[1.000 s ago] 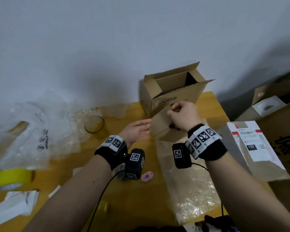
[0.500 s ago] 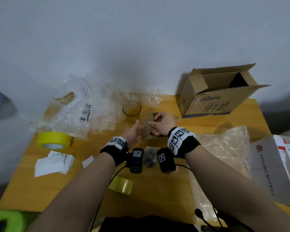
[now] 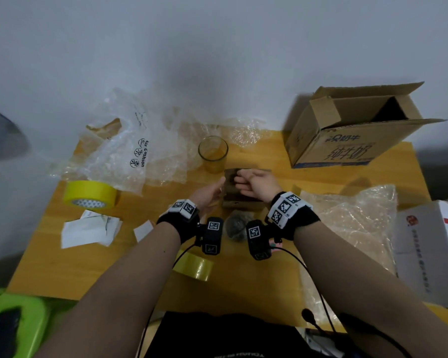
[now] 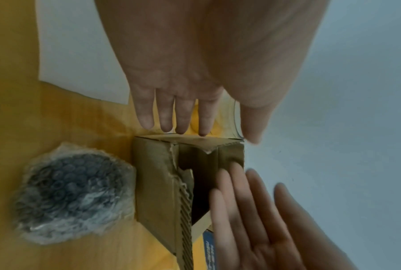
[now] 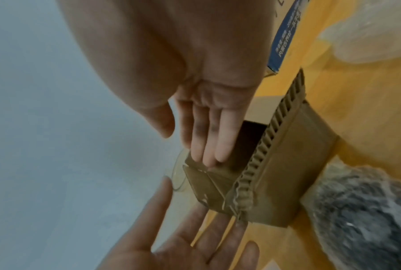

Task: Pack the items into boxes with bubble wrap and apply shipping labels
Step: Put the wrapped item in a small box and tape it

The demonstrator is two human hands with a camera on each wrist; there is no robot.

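Note:
A small brown cardboard box (image 3: 239, 200) stands on the wooden table (image 3: 62, 267), its open end turned up. My right hand (image 3: 254, 182) reaches over it, and its straight fingers (image 5: 208, 146) press inside the opening against a flap. My left hand (image 3: 208, 195) is open beside the box's left side, fingers (image 4: 178, 118) straight, their tips at the box's (image 4: 158, 173) edge. A dark item in bubble wrap (image 3: 236, 226) lies just in front of the box, seen large in the left wrist view as the wrapped item (image 4: 72, 191).
An empty glass (image 3: 212, 153) stands right behind the small box. A large open carton (image 3: 347, 140) sits at the back right. Bubble wrap sheets (image 3: 347, 223) lie right and back left. Yellow tape (image 3: 88, 195), clear tape (image 3: 194, 267), paper slips (image 3: 88, 231) and a white parcel (image 3: 429, 249) are around.
The flat cardboard pinched by my right hand near the large carton is now an opened box in the table's middle. My right fingers have straightened into it; the left hand followed.

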